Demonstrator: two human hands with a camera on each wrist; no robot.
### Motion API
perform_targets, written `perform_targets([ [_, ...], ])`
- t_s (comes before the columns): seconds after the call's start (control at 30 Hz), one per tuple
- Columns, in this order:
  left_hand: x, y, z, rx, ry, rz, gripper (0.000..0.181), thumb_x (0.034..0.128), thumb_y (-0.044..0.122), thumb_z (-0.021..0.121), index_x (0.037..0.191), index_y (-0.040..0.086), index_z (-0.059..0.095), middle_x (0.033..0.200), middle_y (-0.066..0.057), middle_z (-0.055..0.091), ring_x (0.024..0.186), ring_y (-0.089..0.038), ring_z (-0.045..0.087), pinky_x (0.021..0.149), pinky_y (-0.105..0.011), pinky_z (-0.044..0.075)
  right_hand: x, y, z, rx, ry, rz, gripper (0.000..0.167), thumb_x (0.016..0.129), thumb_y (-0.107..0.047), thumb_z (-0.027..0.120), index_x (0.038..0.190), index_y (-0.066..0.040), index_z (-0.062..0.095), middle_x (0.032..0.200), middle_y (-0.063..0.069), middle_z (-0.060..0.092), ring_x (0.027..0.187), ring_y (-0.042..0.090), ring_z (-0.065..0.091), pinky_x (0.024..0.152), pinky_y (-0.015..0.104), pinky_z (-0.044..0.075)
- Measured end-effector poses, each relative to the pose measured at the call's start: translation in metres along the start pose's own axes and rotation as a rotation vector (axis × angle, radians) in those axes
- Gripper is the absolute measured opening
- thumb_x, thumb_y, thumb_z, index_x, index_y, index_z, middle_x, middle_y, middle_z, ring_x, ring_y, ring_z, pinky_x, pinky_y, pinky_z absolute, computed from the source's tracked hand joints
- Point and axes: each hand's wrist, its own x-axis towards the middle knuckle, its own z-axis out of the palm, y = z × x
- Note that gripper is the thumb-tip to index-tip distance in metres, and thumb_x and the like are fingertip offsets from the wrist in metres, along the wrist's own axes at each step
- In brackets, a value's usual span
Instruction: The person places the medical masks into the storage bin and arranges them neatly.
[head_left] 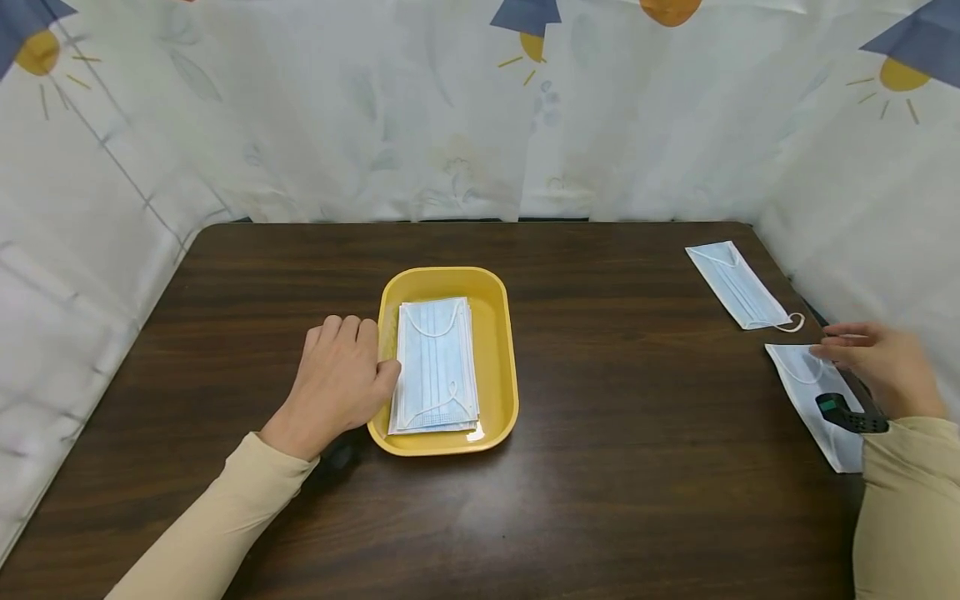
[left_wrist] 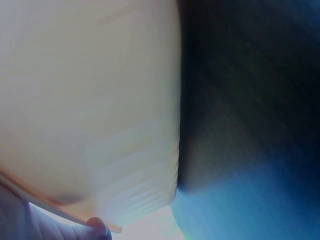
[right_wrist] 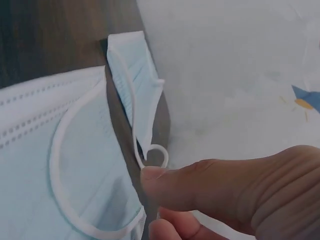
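A yellow tray stands on the table with a stack of light-blue face masks in it. My left hand grips the tray's left side, thumb over the rim; close up, the left wrist view shows the tray's outer wall and the thumb at its rim. At the table's right edge lies a loose face mask with its ear loop on top. My right hand is at that mask's far right corner, thumb and fingertips slightly apart. Any contact there is unclear.
Another face mask lies farther back near the right edge, one ear loop sticking out toward my right hand. The dark wooden table is bordered by a patterned white curtain at the back and sides.
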Motion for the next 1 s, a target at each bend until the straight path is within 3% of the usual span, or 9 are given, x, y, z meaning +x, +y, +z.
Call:
perform_targets([
  [0.1,0.000,0.000,0.000,0.003,-0.014,-0.003,0.023,0.0852,0.022,0.052,0.071,0.008,0.041,0.069,-0.009,0.040,0.070,-0.029,0.036,0.067,-0.038,0.029,0.002,0.002,0.000,-0.105,-0.020,0.044,0.071,0.093,-0.040,0.073,0.139,0.007,0.045,0.073,-0.037,0.048,0.072,-0.006,0.052,0.064,0.026,0.046],
  [0.23,0.001,0.001,0.000,0.002,-0.023,-0.005,0.023,0.0853,0.022,0.051,0.071,0.008,0.041,0.069,-0.009,0.040,0.070,-0.029,0.036,0.068,-0.039,0.030,0.003,-0.001,0.001,-0.166,-0.037,0.037,0.072,0.092,-0.040,0.074,0.139,0.008,0.046,0.072,-0.030,0.057,0.072,-0.004,0.051,0.062,0.023,0.046],
  [0.33,0.001,0.002,0.000,-0.006,-0.025,-0.002,0.022,0.0854,0.022,0.051,0.071,0.008,0.041,0.070,-0.009,0.040,0.070,-0.029,0.036,0.068,-0.039,0.031,0.001,-0.007,0.002,-0.225,-0.023,0.045,0.071,0.093,-0.040,0.072,0.138,0.008,0.047,0.091,0.009,0.072,0.082,0.016,0.058,0.062,0.026,0.044],
  [0.4,0.001,0.002,0.000,-0.005,-0.030,-0.002,0.022,0.0858,0.022,0.050,0.071,0.008,0.041,0.070,-0.009,0.040,0.070,-0.029,0.036,0.068,-0.039,0.031,0.001,-0.012,0.004,-0.267,-0.010,0.056,0.071,0.093,-0.042,0.070,0.137,0.009,0.047,0.114,0.032,0.063,0.091,0.033,0.057,0.064,0.029,0.044],
  [0.47,0.001,0.003,0.000,-0.004,-0.033,-0.003,0.022,0.0858,0.022,0.050,0.072,0.008,0.041,0.070,-0.008,0.040,0.071,-0.029,0.036,0.068,-0.039,0.031,0.001,-0.016,0.006,-0.283,-0.019,0.077,0.076,0.093,-0.047,0.068,0.138,0.010,0.045,0.130,0.042,0.048,0.101,0.046,0.053,0.067,0.034,0.044],
  [0.73,0.000,0.002,0.000,0.001,-0.026,-0.007,0.022,0.0852,0.022,0.051,0.071,0.008,0.041,0.069,-0.008,0.040,0.070,-0.029,0.035,0.067,-0.039,0.030,0.008,-0.022,0.013,-0.333,-0.056,0.120,0.095,0.092,-0.065,0.059,0.143,0.013,0.039,0.134,0.043,0.041,0.105,0.052,0.050,0.068,0.041,0.048],
  [0.9,0.000,0.001,0.000,0.007,-0.019,-0.003,0.023,0.0851,0.022,0.051,0.071,0.008,0.041,0.069,-0.008,0.039,0.069,-0.029,0.035,0.066,-0.038,0.029,0.012,-0.020,0.012,-0.302,-0.113,0.152,0.097,0.093,-0.065,0.058,0.147,0.013,0.032,0.136,0.044,0.038,0.110,0.054,0.045,0.075,0.052,0.050],
  [1.0,0.000,0.000,0.000,0.008,-0.008,0.000,0.022,0.0845,0.022,0.051,0.071,0.008,0.040,0.069,-0.008,0.039,0.069,-0.029,0.035,0.066,-0.038,0.029,0.015,-0.019,0.010,-0.296,-0.163,0.149,0.094,0.093,-0.059,0.063,0.147,0.013,0.032,0.140,0.046,0.034,0.116,0.063,0.046,0.080,0.057,0.050],
])
